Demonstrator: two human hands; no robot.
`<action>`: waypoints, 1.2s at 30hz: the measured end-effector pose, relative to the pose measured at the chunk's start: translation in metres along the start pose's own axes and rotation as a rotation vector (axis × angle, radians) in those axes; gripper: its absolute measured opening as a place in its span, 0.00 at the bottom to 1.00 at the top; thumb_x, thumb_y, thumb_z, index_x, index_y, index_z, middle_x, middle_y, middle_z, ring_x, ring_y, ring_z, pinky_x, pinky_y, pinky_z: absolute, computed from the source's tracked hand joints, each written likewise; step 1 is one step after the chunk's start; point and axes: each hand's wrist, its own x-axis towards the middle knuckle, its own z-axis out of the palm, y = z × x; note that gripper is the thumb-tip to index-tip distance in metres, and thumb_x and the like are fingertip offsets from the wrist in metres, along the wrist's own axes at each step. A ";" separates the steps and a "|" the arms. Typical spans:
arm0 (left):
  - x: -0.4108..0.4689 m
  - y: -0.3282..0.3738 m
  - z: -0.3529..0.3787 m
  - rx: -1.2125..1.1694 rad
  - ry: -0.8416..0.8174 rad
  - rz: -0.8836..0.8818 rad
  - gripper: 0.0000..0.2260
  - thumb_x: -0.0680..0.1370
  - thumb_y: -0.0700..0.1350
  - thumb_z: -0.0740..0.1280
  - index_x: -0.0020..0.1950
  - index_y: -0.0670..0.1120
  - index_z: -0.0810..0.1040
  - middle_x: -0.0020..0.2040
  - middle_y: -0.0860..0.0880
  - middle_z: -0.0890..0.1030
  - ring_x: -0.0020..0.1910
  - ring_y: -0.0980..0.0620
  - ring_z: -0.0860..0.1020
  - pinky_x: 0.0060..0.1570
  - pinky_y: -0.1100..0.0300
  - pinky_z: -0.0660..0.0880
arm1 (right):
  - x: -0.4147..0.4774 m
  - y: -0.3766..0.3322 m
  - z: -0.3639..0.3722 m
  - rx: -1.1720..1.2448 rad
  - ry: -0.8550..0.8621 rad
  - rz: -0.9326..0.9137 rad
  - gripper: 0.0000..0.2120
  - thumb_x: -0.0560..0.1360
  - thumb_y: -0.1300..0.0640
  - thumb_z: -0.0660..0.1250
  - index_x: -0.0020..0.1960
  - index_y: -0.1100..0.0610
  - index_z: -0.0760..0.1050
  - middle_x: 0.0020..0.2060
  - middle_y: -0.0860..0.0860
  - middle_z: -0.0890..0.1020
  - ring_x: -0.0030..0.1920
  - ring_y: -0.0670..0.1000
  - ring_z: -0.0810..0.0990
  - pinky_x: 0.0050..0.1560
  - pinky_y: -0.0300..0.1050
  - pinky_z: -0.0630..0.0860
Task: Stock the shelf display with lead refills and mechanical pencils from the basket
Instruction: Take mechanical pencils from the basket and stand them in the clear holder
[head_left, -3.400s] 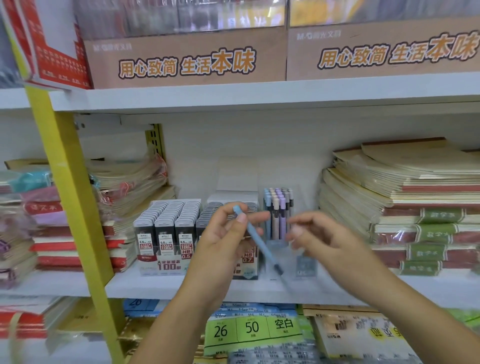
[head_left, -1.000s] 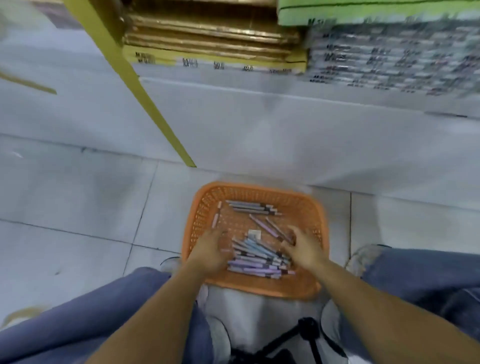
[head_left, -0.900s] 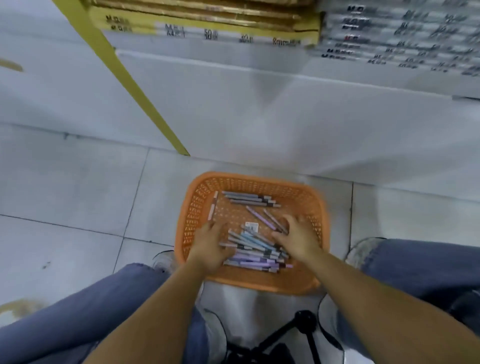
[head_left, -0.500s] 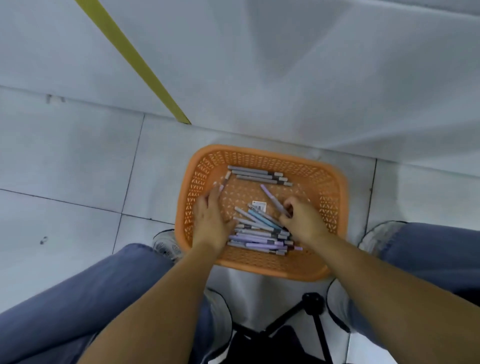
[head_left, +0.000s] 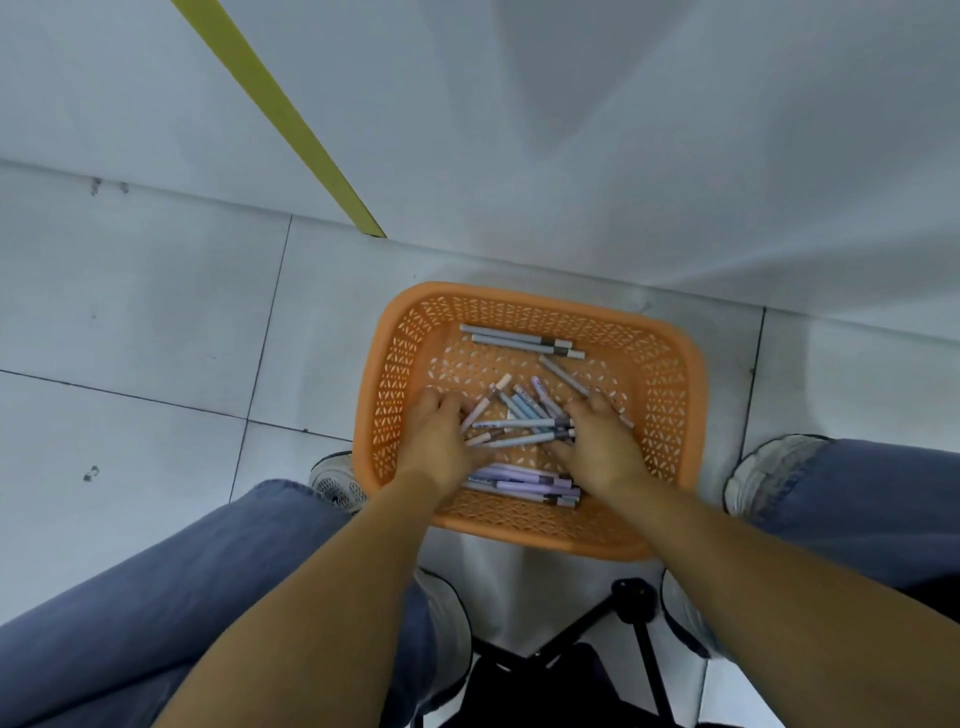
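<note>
Left hand (head_left: 441, 441) curls its grip round mechanical pencils (head_left: 524, 427) in the basket (head_left: 519, 292), likely bunching them for carrying; right hand (head_left: 602, 447) grip cannot be told.

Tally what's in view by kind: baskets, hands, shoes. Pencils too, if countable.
orange basket: 1
hands: 2 (left hand, right hand, both in the basket)
shoes: 2 (left shoe, right shoe)
pencils: overlapping, partly under the hands; no firm count
Total: 5
</note>
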 end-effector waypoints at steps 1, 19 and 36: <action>-0.001 0.000 0.001 0.023 0.007 0.012 0.24 0.69 0.50 0.80 0.60 0.49 0.75 0.57 0.50 0.69 0.57 0.48 0.70 0.59 0.52 0.73 | 0.001 0.000 0.000 0.018 0.009 0.009 0.21 0.76 0.53 0.69 0.65 0.59 0.69 0.69 0.58 0.68 0.64 0.59 0.73 0.62 0.49 0.71; -0.005 0.007 -0.019 -0.129 -0.101 -0.109 0.12 0.85 0.41 0.55 0.68 0.43 0.70 0.48 0.45 0.79 0.40 0.52 0.75 0.32 0.65 0.68 | -0.003 0.021 -0.031 0.645 -0.140 0.183 0.18 0.79 0.58 0.66 0.68 0.57 0.70 0.59 0.56 0.78 0.51 0.53 0.78 0.51 0.48 0.74; -0.095 0.133 -0.076 -0.902 -0.159 0.072 0.13 0.84 0.56 0.60 0.57 0.51 0.80 0.54 0.51 0.86 0.56 0.51 0.84 0.56 0.48 0.81 | -0.093 -0.041 -0.137 1.090 0.131 -0.105 0.08 0.80 0.63 0.62 0.59 0.59 0.72 0.46 0.56 0.83 0.45 0.52 0.84 0.41 0.49 0.80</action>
